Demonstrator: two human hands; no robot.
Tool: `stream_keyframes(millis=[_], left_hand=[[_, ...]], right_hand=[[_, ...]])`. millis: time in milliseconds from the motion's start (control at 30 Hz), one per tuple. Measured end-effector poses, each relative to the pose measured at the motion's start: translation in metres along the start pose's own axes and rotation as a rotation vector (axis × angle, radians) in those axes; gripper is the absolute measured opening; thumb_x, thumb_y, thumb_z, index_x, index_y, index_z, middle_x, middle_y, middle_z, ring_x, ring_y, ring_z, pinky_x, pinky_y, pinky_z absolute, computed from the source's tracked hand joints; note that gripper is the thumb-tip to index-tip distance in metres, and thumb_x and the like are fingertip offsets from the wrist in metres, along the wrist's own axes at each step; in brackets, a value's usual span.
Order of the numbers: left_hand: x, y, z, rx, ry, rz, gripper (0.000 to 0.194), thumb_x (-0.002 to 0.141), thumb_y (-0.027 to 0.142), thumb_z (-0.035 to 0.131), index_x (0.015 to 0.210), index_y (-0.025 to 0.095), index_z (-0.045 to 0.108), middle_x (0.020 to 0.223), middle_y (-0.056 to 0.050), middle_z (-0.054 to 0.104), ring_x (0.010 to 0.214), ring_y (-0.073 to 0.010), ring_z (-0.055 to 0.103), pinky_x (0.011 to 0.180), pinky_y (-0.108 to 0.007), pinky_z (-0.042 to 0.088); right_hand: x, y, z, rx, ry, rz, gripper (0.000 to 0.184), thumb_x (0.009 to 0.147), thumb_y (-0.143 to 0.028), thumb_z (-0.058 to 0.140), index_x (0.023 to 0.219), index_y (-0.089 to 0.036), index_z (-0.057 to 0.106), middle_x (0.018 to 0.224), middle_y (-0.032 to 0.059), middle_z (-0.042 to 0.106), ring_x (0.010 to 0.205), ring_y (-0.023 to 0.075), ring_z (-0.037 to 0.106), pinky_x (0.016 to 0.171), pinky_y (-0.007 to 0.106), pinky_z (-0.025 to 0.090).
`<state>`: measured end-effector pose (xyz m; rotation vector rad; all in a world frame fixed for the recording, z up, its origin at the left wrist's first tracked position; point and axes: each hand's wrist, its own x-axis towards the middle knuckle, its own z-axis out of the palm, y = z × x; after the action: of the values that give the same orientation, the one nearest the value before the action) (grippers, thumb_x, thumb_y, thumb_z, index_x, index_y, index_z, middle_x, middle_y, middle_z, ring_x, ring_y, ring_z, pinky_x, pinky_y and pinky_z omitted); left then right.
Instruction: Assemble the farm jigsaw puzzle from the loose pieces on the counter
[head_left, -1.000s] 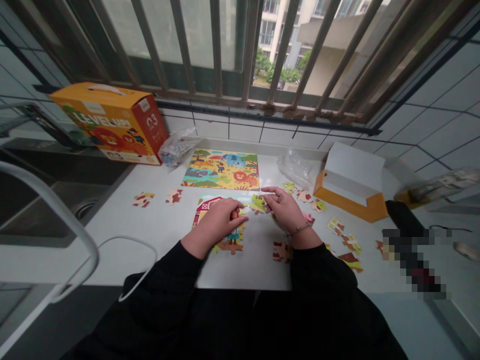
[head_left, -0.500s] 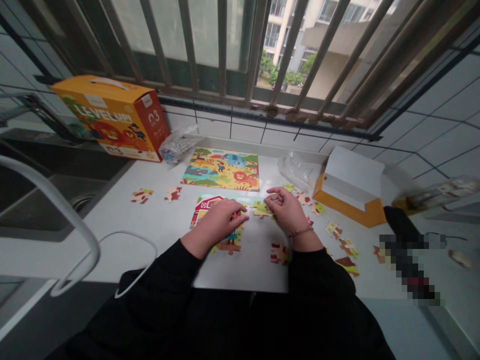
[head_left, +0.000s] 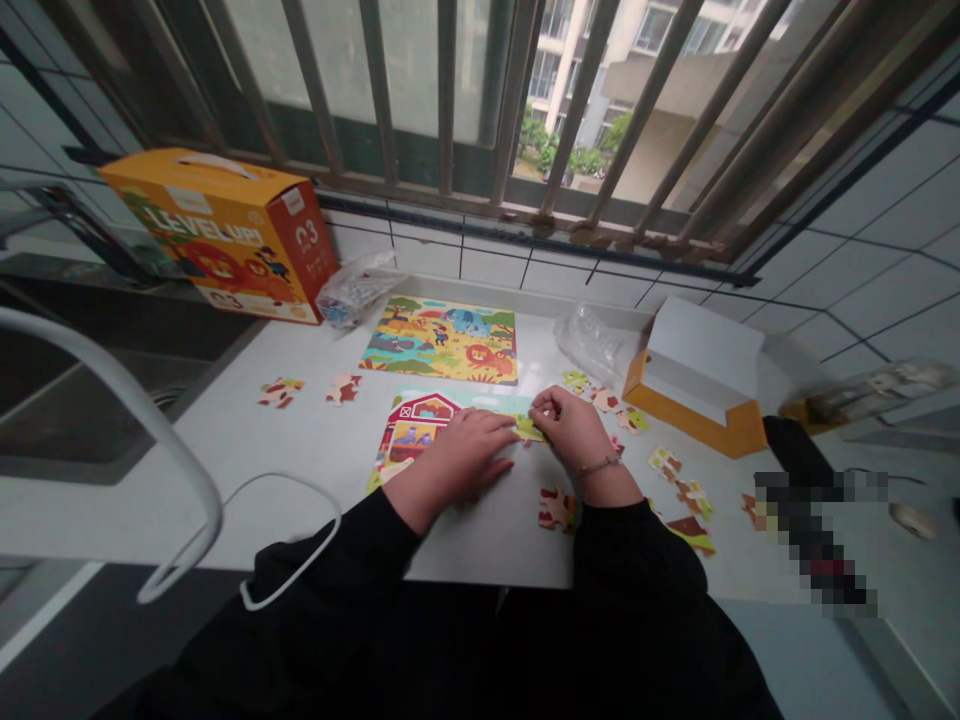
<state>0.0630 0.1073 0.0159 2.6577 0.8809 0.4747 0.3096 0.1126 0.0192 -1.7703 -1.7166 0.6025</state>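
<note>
A partly joined jigsaw puzzle (head_left: 397, 435) with a red barn lies on the counter before me. My left hand (head_left: 476, 450) rests palm down over its right part, fingers stretched out and thumb apart, hiding the pieces beneath. Its fingertips reach the left edge of a green puzzle piece (head_left: 529, 428). At that piece's right side, my right hand (head_left: 571, 430) pinches it between thumb and fingers. A brown and white puzzle piece (head_left: 556, 509) lies loose below my right wrist. The finished animal picture (head_left: 442, 340) sits just behind the barn puzzle.
Several loose pieces (head_left: 679, 480) lie to the right, and two cow-patterned pieces (head_left: 343, 389) to the left. Clear plastic bags (head_left: 589, 340), an orange puzzle box (head_left: 225, 235) and an open box part (head_left: 701, 380) stand at the back. A white cable (head_left: 202, 500) crosses the left; a sink (head_left: 90, 400) is beyond.
My left hand has slid right, over the joint beside the green piece, with its fingers straighter. My right hand's raised fingers have folded in toward the piece, which sits slightly farther right and nearer me.
</note>
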Motion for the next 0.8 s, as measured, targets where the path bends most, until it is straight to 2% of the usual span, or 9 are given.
stream_keyframes(millis=[167, 333, 600, 800], left_hand=[[0.008, 0.011, 0.010, 0.033, -0.046, 0.021, 0.037, 0.104, 0.025, 0.071, 0.141, 0.024, 0.071, 0.160, -0.012, 0.065, 0.146, -0.0348, 0.061, 0.123, -0.058, 0.045], [0.007, 0.008, 0.014, 0.025, -0.030, 0.024, 0.034, 0.103, 0.024, 0.073, 0.137, 0.025, 0.075, 0.155, -0.013, 0.069, 0.142, -0.0355, 0.063, 0.122, -0.061, 0.045], [0.006, 0.005, 0.020, 0.066, -0.025, 0.036, 0.040, 0.104, 0.027, 0.071, 0.143, 0.025, 0.071, 0.158, -0.016, 0.065, 0.144, -0.0371, 0.062, 0.121, -0.062, 0.047], [0.006, 0.006, 0.020, 0.081, -0.021, 0.043, 0.039, 0.105, 0.031, 0.071, 0.143, 0.024, 0.070, 0.157, -0.018, 0.065, 0.144, -0.0383, 0.061, 0.121, -0.062, 0.047]], right_hand=[[0.000, 0.000, -0.001, -0.044, 0.018, -0.019, 0.007, 0.088, -0.029, 0.072, 0.094, -0.025, 0.075, 0.079, -0.0004, 0.074, 0.073, 0.0196, 0.067, 0.071, 0.032, 0.048], [0.000, 0.003, -0.002, -0.039, 0.100, 0.018, 0.009, 0.091, -0.029, 0.068, 0.097, -0.025, 0.075, 0.088, 0.0023, 0.078, 0.079, 0.0213, 0.070, 0.076, 0.033, 0.051], [0.001, 0.008, -0.001, -0.020, 0.091, 0.030, 0.008, 0.090, -0.030, 0.072, 0.096, -0.026, 0.076, 0.089, 0.0016, 0.080, 0.076, 0.0205, 0.071, 0.074, 0.034, 0.052], [0.000, 0.007, -0.002, -0.001, -0.001, 0.026, 0.012, 0.088, -0.025, 0.073, 0.100, -0.024, 0.077, 0.093, 0.0007, 0.081, 0.078, 0.0180, 0.071, 0.075, 0.032, 0.052]])
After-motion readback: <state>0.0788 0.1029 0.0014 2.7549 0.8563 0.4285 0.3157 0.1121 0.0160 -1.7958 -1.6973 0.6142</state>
